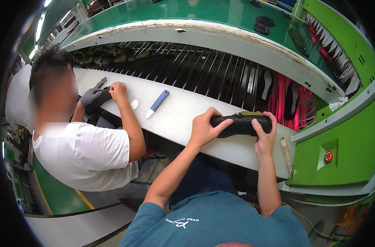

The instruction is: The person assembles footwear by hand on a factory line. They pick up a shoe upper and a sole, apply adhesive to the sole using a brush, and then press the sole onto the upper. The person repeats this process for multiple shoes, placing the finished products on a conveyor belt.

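Observation:
Above the white work ledge (175, 108) I hold a shoe (241, 123) with a black sole and an olive-green upper that has a small buckle. My left hand (207, 126) grips one end, its thumb along the sole. At the other end my right hand (265, 131) is closed, thumb against the sole and fingers behind it. The shoe lies sideways between both hands, and its far side is hidden. Left of it, on the ledge, rests a spatula-like tool (159, 101) with a blue handle and a white blade, touched by neither hand.
A person in a white shirt (86, 144) sits at my left, holding a dark shoe (100, 99). Beyond the ledge run metal rollers (187, 68) carrying several shoes. A green belt (187, 14) passes above. To my right stands a green machine housing (340, 152) with a red button (328, 157).

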{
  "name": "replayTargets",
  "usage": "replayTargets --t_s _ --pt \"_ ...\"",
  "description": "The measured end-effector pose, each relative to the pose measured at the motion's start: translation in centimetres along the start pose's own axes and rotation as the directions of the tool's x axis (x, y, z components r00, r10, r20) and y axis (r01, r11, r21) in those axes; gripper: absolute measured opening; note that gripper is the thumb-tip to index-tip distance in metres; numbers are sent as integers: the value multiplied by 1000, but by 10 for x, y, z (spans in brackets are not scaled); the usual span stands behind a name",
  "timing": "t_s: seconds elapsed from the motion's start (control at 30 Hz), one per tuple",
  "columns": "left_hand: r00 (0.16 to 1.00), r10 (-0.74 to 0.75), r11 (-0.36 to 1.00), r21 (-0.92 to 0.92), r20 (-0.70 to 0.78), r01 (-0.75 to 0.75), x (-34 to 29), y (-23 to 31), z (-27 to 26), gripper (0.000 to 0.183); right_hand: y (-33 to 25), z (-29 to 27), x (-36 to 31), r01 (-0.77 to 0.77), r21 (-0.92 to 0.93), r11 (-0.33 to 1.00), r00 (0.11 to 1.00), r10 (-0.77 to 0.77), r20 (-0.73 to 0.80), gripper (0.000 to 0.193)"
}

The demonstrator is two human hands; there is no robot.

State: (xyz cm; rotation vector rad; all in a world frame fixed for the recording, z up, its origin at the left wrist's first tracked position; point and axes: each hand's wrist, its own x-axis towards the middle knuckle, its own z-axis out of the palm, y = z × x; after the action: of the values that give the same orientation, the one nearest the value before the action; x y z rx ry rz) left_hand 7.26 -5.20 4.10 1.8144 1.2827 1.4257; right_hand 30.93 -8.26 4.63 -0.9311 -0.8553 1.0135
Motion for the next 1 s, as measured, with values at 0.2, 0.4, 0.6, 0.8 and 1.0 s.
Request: replayTargets --t_s 0.2,0.4,0.6,0.8,1.0 --pt "998 -63 830 -555 6 56 -34 41 -43 52 -50 -4 -9 -83 381 921 995 100 -24 37" --pt "999 27 719 -693 -45 -51 -20 110 -40 84 -55 12 -20 -250 550 797 965 250 76 43" --pt "998 -20 776 -630 -52 -17 -23 102 -41 80 -40 11 -35 -375 497 783 918 387 83 61" --pt "991 -113 801 -597 -66 51 -31 92 -42 71 -35 12 -42 -345 487 802 914 406 -22 61" --pt "987 -127 731 -681 -99 26 -23 105 -45 66 -45 14 -47 -259 458 850 945 321 -61 53"
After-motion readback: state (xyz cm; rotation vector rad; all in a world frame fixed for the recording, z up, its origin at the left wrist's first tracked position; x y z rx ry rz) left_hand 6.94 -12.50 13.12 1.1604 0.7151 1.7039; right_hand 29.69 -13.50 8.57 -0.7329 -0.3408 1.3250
